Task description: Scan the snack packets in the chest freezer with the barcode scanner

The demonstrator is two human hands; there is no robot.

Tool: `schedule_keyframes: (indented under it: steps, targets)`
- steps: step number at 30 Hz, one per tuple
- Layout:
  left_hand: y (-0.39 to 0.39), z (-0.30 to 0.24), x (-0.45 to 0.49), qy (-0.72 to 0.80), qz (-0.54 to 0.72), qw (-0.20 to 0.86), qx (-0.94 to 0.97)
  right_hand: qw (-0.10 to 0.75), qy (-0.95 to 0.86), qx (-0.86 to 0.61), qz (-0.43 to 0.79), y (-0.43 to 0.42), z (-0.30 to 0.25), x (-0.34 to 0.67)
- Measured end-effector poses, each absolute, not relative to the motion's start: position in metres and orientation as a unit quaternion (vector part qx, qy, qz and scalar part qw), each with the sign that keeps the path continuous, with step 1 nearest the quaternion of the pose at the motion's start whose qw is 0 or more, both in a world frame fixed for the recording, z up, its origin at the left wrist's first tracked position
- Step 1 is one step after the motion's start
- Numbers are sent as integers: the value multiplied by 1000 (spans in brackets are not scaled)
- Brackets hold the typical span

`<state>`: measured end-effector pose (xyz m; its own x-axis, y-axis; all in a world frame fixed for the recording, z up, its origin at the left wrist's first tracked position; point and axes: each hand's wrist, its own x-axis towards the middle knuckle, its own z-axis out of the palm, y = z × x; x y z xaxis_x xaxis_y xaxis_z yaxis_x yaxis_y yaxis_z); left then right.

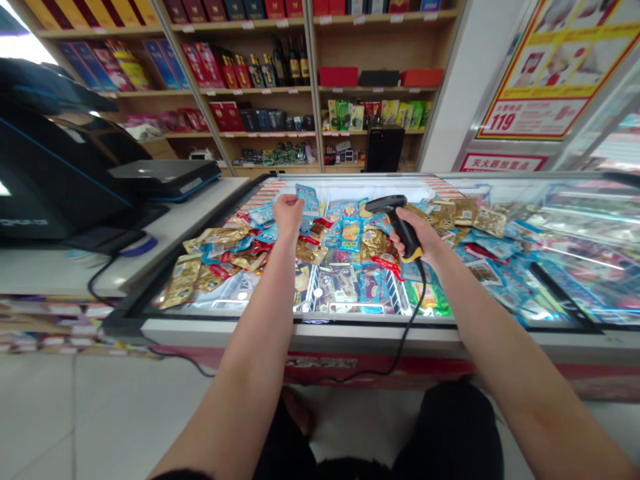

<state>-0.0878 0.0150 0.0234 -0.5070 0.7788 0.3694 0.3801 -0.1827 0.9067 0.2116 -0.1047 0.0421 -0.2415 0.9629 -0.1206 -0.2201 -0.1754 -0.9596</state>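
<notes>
My left hand [287, 212] is closed on a light-blue snack packet [307, 199], held upright over the middle of a glass-topped chest freezer [320, 328]. My right hand [419, 239] grips the yellow-and-black handle of a barcode scanner [396, 217], whose black head points left toward the packet. The scanner's black cable [403, 337] hangs down over the freezer's front edge. Many gold, red and blue snack packets [227, 250] lie spread over the freezer lid beneath both hands.
A checkout counter [70, 267] with a black terminal [45, 173] and a flat device stands to the left. Wooden shelves [280, 80] of boxes and bottles line the back wall. Sliding glass lids [575, 253] cover the freezer's right part. White tiled floor lies below.
</notes>
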Motion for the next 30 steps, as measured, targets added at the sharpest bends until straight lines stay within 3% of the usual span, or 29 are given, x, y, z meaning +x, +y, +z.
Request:
schedule_keyframes:
  steps: [6, 10, 16, 22, 30]
  targets:
    - [-23, 35, -135, 760, 458, 29, 461, 479, -451, -400, 638, -102, 40, 216]
    - [-40, 31, -131, 808, 332, 4, 486, 492, -442, -402, 633, -102, 42, 218]
    - [-46, 37, -103, 796, 315, -55, 513, 514, -438, -399, 620, -101, 43, 224]
    - [-41, 42, -41, 728, 327, -39, 601, 546, -426, -385, 610, -97, 45, 235]
    - [-35, 4, 69, 640, 286, 44, 712, 555, -408, -393, 609, -94, 46, 239]
